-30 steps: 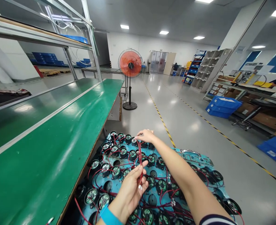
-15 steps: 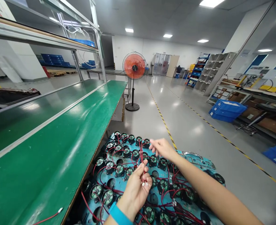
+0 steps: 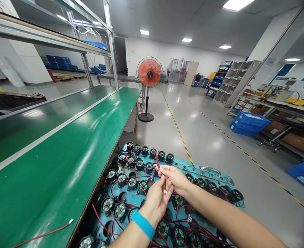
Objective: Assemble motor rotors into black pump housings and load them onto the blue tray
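My left hand [image 3: 157, 197], with a blue band [image 3: 143, 224] on its wrist, is closed around a bundle of red wires [image 3: 156, 157]. Small white connectors [image 3: 165, 192] poke out of its palm. My right hand [image 3: 175, 179] touches the left one and pinches the same wires just above it, fingertips together. Those wires run up to round black motor-like parts with green circuit boards [image 3: 153, 153]. Rows of such parts sit in a worn blue tray [image 3: 193, 167] beneath both hands, with red and black leads looping among them.
Left of the tray stretches a green-topped bench [image 3: 64, 162], where a loose red wire with a white plug [image 3: 46, 235] lies. An orange fan [image 3: 150, 74] stands ahead. Blue crates [image 3: 248, 124] and a shelf [image 3: 234, 79] are on the right, beyond yellow-black floor tape [image 3: 177, 129].
My right hand has come down and left to meet the left hand, and now pinches the wires. The left hand keeps its hold and has shifted slightly right.
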Motion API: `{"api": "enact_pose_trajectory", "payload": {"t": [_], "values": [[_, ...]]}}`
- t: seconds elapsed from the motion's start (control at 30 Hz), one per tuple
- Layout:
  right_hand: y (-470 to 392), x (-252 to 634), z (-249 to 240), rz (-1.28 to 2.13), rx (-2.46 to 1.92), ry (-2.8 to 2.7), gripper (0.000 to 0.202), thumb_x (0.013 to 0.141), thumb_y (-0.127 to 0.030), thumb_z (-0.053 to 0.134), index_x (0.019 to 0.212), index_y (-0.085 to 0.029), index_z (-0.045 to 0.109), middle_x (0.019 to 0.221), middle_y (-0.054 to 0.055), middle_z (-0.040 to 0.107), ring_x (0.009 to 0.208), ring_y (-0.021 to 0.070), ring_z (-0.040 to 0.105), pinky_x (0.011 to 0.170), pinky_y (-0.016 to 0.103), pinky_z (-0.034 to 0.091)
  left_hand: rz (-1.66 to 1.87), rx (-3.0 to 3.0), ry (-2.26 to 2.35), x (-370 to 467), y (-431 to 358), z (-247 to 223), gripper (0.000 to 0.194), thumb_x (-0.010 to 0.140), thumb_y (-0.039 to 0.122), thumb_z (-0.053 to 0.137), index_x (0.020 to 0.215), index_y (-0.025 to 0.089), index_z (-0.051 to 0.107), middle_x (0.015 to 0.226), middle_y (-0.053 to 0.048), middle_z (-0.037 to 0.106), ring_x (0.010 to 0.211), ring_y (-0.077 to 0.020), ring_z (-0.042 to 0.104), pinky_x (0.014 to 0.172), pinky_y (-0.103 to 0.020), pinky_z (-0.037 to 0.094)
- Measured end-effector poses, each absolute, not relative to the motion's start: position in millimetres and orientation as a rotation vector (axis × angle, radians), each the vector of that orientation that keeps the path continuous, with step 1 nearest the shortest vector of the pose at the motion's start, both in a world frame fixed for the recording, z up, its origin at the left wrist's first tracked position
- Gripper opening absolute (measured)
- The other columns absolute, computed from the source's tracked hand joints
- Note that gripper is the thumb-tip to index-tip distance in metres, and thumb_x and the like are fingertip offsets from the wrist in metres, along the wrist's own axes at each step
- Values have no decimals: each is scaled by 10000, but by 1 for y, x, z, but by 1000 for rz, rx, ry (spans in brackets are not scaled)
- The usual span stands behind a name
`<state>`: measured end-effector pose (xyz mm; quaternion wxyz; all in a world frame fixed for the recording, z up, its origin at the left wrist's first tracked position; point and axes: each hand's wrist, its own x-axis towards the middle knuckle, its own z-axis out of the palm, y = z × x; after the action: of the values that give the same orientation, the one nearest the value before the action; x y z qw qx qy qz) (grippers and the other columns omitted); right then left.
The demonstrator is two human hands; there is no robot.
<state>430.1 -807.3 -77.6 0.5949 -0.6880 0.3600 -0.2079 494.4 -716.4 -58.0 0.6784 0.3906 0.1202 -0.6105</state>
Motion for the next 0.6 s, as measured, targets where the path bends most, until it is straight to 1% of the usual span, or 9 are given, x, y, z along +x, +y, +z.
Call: {"api": "enact_pose_trajectory", "payload": {"t": [0.07,0.17,0.23,0.27,0.37,0.4,0.47,0.53,0.6], "values": [[-822,432,-76,-493,-1790,864,442,972,-441,442,1174,-125,677,971,112,733,776,173,677,700,311,560,-1392,935,255,495,-711,-57,88,952,164,612,994,97,652,902,-105,736,741,-161,756,679,-259,637],[-850,433,-76,-481,-2147,885,369,1004,-336,434,1212,-169,688,1133,130,713,1027,227,670,898,374,537,-1420,998,228,492,-694,-50,239,910,226,678,1109,98,645,1098,-156,718,908,-248,769,751,-308,638],[-869,433,-79,-390,-2390,856,300,990,-248,479,1161,-188,717,1175,136,700,1158,248,620,1014,397,475,-1462,1026,169,489,-680,-43,283,906,244,677,1159,123,643,1144,-142,705,911,-239,768,760,-300,624],[-877,434,-82,-315,-2495,832,271,976,-201,500,1118,-183,730,1155,139,704,1176,252,611,1036,404,457,-1502,1042,123,487,-673,-41,286,905,250,674,1166,138,649,1127,-123,708,877,-220,768,737,-283,613],[-894,438,-92,-44,-2718,768,195,947,-117,542,993,-150,729,1041,113,723,1108,238,642,1012,422,475,-1660,1068,-20,484,-654,-41,269,870,288,715,1105,162,679,1011,-63,715,743,-153,750,639,-227,558],[-897,441,-94,40,-2764,758,163,951,-127,555,971,-141,717,1022,95,722,1079,227,651,999,432,487,-1715,1057,-54,484,-649,-44,279,839,308,751,1069,163,688,975,-50,715,720,-145,744,626,-222,544],[-902,446,-98,192,-2822,760,121,963,-203,593,967,-135,693,1017,63,714,1034,207,663,974,445,513,-1797,1027,-115,486,-642,-50,335,766,352,820,1015,163,700,934,-40,718,716,-148,740,636,-229,535],[-906,451,-99,316,-2839,784,170,964,-294,622,992,-137,679,1040,55,704,1007,196,666,949,443,534,-1826,1035,-163,490,-637,-56,377,719,386,854,986,164,707,915,-38,723,704,-148,734,637,-231,525],[-909,455,-98,407,-2825,811,210,959,-336,633,1016,-138,674,1060,62,696,994,194,666,926,430,549,-1806,1077,-181,494,-634,-58,368,715,393,853,967,164,713,909,-38,728,676,-138,726,607,-216,505]]}}
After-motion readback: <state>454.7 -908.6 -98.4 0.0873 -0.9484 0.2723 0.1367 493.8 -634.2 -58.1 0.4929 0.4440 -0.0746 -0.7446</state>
